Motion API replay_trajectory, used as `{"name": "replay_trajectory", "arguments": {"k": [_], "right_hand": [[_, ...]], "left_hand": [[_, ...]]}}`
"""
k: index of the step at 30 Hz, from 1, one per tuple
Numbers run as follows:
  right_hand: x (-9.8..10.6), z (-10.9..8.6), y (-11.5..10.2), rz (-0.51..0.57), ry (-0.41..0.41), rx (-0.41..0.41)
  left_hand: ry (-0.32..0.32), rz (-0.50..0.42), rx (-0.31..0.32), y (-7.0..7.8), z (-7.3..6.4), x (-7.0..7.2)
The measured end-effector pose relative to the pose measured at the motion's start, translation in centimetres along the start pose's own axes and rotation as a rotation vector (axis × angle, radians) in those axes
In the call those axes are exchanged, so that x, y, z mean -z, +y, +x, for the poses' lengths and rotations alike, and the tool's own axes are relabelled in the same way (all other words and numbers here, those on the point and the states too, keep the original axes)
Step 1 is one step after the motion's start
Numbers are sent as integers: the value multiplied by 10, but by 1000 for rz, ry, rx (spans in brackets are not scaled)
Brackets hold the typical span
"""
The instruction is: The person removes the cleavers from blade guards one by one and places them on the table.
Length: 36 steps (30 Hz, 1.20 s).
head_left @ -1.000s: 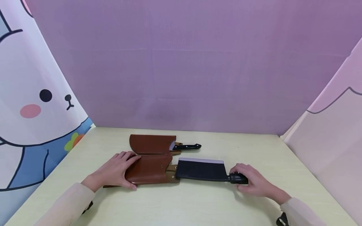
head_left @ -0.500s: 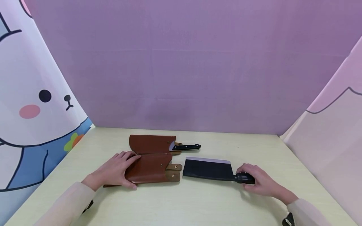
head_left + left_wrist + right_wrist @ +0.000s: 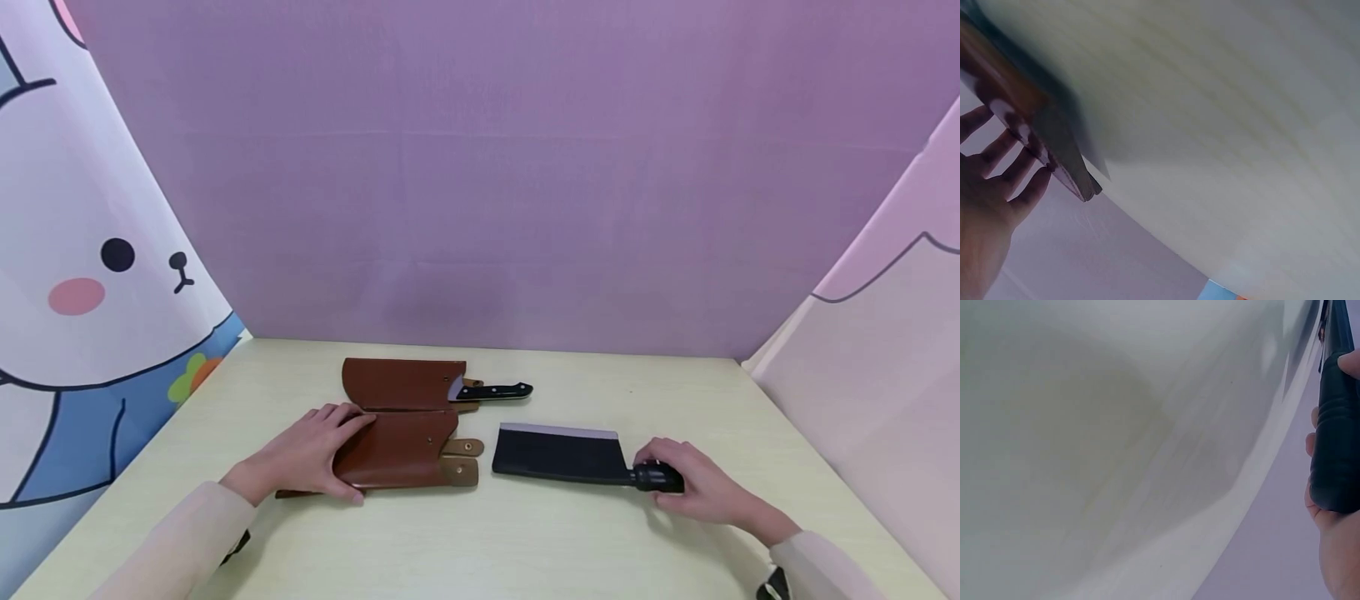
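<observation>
In the head view my left hand (image 3: pixel 311 450) grips the nearer brown leather knife sheath (image 3: pixel 397 450), thumb at its near edge and fingers across its far side. Two tan snap straps (image 3: pixel 461 471) stick out at that sheath's right end. In the left wrist view the fingers (image 3: pixel 1032 190) lie against the sheath (image 3: pixel 1022 100). My right hand (image 3: pixel 693 483) holds a black cleaver (image 3: pixel 561 455) by its handle; the blade points left, silver cutting edge away from me. A gap separates blade tip and straps. The right wrist view shows the ridged handle (image 3: pixel 1335 437) in the grip.
Behind the nearer sheath lies a second brown sheath (image 3: pixel 405 383) with a black-handled knife (image 3: pixel 495 391) tucked in it, handle to the right. The pale table (image 3: pixel 600 542) ends at a purple backdrop (image 3: pixel 525 183). Printed cloths stand on the left (image 3: pixel 127 333) and right (image 3: pixel 885 350).
My right hand has drawn the cleaver to the right, away from the nearer sheath, so its straps now show fully. My left hand has hardly moved.
</observation>
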State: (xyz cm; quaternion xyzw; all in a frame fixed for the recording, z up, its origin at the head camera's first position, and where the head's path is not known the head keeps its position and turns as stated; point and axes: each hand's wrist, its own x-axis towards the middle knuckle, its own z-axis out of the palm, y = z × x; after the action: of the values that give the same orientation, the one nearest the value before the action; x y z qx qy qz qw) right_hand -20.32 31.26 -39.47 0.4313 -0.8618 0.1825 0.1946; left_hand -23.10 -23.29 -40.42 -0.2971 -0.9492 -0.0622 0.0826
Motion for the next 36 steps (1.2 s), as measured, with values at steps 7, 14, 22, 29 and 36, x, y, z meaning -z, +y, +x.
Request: {"name": "replay_trajectory", "arguments": {"k": [7, 14, 22, 29, 36], "right_hand": [[-1, -3, 3, 13, -2, 11], [-3, -6, 4, 34, -13, -12], [-6, -7, 12, 107, -30, 0], [-10, -4, 25, 260, -57, 52], [-12, -2, 34, 205, -57, 26]], "left_hand": [[-33, -24, 3, 0, 1, -1], [-60, -33, 9, 0, 3, -3], [-64, -38, -3, -1, 5, -5], [-106, -41, 8, -1, 7, -6], [-113, -22, 0, -1, 9, -6]]}}
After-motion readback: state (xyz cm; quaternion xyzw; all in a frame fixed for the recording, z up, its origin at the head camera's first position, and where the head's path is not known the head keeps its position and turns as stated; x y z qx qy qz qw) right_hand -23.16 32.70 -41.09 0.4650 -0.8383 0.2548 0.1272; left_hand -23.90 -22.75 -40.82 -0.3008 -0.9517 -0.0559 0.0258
